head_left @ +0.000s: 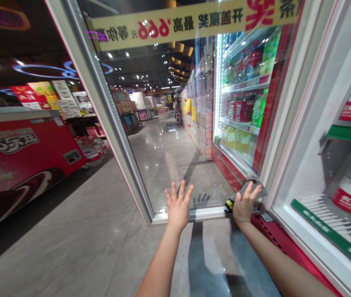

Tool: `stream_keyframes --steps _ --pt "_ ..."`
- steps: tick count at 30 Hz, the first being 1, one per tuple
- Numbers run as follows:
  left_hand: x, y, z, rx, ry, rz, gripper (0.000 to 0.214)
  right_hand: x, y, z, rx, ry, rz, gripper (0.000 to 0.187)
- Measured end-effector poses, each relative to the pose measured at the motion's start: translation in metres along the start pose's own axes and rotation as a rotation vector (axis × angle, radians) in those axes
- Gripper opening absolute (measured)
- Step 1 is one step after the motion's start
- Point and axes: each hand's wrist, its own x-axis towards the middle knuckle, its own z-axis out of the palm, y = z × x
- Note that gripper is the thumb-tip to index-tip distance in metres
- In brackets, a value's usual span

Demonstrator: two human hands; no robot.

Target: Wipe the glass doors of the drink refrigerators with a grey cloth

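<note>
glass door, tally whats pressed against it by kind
hands: 2 (left hand, right hand)
grey cloth: 1
total on the glass door: 3

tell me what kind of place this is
Most likely a supermarket: a glass cooler door stands open, lit shelves of bottled drinks show through it, and a red chest freezer sits to the left.
</note>
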Motion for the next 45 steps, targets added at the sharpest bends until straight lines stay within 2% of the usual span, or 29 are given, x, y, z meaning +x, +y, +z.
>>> stream_keyframes --steps 6,11,14,16,18,22,26,28,32,39,45 --pt "0.001 -0.001 0.007 0.017 -0.007 -0.021 0.094 0.020 0.001 -0.001 0.079 -0.009 0.046 0.063" --pt "0.003 -0.003 0.014 0.022 -0.028 -0.043 0.093 -0.010 0.004 0.007 0.102 0.018 0.128 0.067" --pt "0.004 -0.003 0.014 0.013 -0.032 -0.044 0.094 -0.013 -0.005 0.013 0.168 0.039 0.236 0.071" --pt "0.005 -0.002 0.012 0.008 -0.032 -0.047 0.094 -0.005 -0.011 0.014 0.217 0.055 0.319 0.075" --pt "0.005 -0.002 0.011 0.009 -0.040 -0.053 0.093 0.001 -0.013 0.013 0.226 0.054 0.335 0.075" --pt "0.007 -0.004 0.007 0.018 -0.074 -0.054 0.091 -0.015 -0.008 0.013 0.207 0.025 0.310 0.071" --pt "0.010 -0.004 0.002 0.014 -0.101 -0.053 0.092 -0.029 -0.002 0.027 0.190 0.088 0.504 0.073" --pt "0.013 -0.004 -0.003 0.007 -0.115 -0.054 0.094 -0.021 0.000 0.033 0.168 0.140 0.573 0.076" --pt "0.020 -0.004 -0.016 -0.002 -0.168 -0.044 0.101 -0.006 0.001 0.034 0.147 0.190 0.612 0.079" --pt "0.027 -0.006 -0.028 -0.029 -0.255 -0.029 0.105 -0.033 -0.011 0.031 0.188 0.199 0.734 0.069" --pt "0.024 -0.005 -0.023 -0.035 -0.246 -0.032 0.106 -0.012 0.001 0.033 0.173 0.247 0.859 0.070"
